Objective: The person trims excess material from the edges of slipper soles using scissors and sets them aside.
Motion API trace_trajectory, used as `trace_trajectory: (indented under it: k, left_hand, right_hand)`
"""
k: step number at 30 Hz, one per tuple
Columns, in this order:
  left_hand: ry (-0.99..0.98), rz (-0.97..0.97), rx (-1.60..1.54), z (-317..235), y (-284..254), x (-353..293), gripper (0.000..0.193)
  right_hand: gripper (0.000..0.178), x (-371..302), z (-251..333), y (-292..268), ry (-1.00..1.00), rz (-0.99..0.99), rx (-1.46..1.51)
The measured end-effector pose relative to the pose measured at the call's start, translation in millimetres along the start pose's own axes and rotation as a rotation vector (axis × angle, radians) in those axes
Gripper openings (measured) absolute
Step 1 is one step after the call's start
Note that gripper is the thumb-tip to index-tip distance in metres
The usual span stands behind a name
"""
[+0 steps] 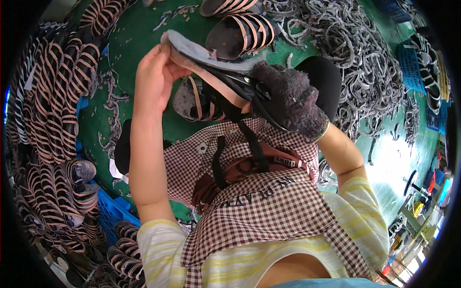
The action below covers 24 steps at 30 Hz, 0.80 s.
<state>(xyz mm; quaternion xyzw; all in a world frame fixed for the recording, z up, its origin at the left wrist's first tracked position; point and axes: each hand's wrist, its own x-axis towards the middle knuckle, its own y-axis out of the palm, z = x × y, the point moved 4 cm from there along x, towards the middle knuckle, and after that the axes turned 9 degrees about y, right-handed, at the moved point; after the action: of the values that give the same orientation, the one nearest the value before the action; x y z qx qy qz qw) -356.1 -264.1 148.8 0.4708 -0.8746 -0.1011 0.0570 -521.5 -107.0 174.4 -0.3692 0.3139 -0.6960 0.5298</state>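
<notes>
Both of my hands hold up a sandal [211, 78] with black straps, a tan edge and a fuzzy grey layer [192, 48] along its upper side. My bare left hand [157, 72] pinches one end of it, fingers behind and thumb against the tan edge. At the other end my right hand [293, 98], in a dark, fuzz-covered knit glove, is closed round the black strap part. Its fingertips are partly hidden. Below the held sandal, another sandal [185, 101] with a grey fuzzy footbed lies near my lap, partly covered.
A strapped sandal [225, 38] lies ahead on the green floor [139, 33]. To the right spreads a large heap of grey fuzzy strips [355, 62]. Stacked tan-edged sandals [53, 96] fill the left side beside a blue crate [113, 209]. Another blue crate [409, 67] stands far right.
</notes>
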Motion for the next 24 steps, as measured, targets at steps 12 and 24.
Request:
trace_trajectory:
  k: [12,24]
  left_hand:
    - [-0.082,0.22,-0.2,8,24,-32,0.023]
    - [0.074,0.187,0.387,11,37,-47,0.013]
  right_hand:
    - [0.036,-2,-2,-6,0.057,0.09,0.116]
    - [0.033,-7,-8,1,0.198,0.202,0.177]
